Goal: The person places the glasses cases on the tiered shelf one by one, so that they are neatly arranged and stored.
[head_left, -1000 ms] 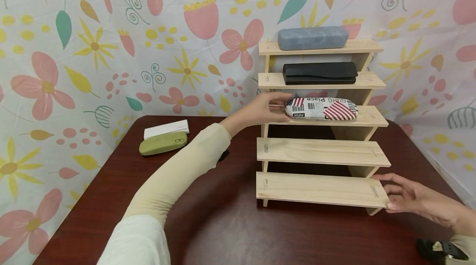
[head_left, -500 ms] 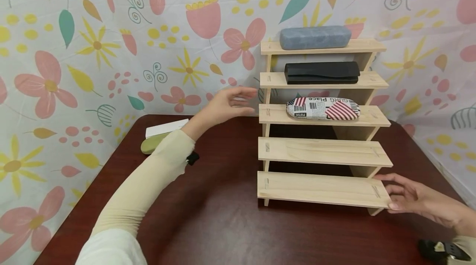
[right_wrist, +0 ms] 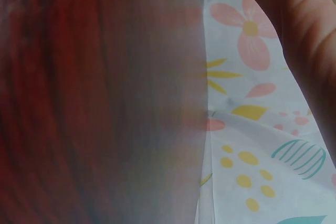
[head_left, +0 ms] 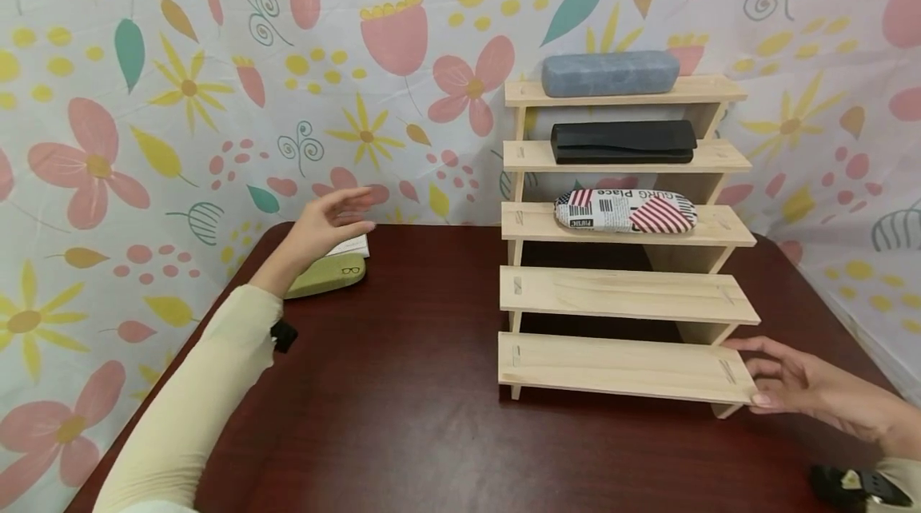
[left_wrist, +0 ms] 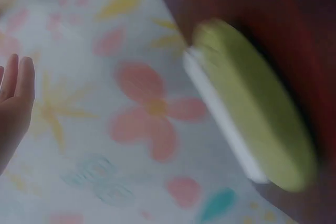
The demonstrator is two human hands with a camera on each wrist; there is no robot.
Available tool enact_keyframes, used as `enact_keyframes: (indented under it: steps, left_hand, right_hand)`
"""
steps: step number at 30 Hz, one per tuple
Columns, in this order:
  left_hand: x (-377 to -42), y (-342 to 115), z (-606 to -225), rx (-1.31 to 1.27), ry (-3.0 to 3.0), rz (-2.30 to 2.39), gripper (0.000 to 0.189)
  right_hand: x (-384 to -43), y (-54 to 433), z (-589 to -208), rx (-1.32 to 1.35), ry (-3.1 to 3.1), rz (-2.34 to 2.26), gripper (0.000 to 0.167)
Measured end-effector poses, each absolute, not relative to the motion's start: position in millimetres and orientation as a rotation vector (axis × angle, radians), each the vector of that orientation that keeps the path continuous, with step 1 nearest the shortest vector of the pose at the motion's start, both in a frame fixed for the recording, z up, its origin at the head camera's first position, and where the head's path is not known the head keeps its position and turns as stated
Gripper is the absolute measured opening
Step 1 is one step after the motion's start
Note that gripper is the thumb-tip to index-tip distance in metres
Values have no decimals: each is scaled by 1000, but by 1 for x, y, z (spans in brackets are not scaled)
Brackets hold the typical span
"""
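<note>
In the head view my left hand [head_left: 324,229] is in the air above the table's far left, fingers spread and holding nothing. Beneath and beside it lie a green glasses case [head_left: 327,275] and a white case [head_left: 356,246], partly covered by the hand. Both the green case [left_wrist: 257,108] and the white one [left_wrist: 226,121] appear blurred in the left wrist view. My right hand [head_left: 809,389] grips the right end of the bottom step of a wooden tiered rack [head_left: 626,365]. On the third step from the top rests a newspaper-print glasses case [head_left: 626,211].
A blue-grey glasses case [head_left: 610,73] sits on the rack's top step, with a black glasses case [head_left: 622,142] one step lower. The dark red-brown table [head_left: 417,385] reaches back to a floral cloth [head_left: 432,81].
My left hand has come off the newspaper-print case, leaving it on the rack, and has swung left to the green and white cases. The right hand keeps its place.
</note>
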State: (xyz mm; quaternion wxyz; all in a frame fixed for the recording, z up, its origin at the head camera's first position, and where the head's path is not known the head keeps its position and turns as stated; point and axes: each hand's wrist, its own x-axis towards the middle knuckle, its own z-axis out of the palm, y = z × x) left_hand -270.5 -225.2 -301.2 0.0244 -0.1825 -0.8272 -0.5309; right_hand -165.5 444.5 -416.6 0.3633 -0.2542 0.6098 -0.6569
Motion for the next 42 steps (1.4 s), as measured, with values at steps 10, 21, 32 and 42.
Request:
enact_keyframes:
  steps: [10,21,32,42]
  left_hand:
    - [-257,-309,-347,-300,-2614,-1580,62]
    - [-253,-352,-377,-106,-2853,-1500,76]
    - [-260,-357,-386,-132,-2952,-1319,68]
    - [-259,-356,-388,-178,-3078,-1195,73]
  right_hand:
    - [-165,444,-415,-627,1593,-1677,63]
    - [-165,444,-416,-657,1572,-1677,64]
    - [-165,443,-415,-643,1582,-1674,64]
    - [-164,443,-413,-590,1613,-1667,63]
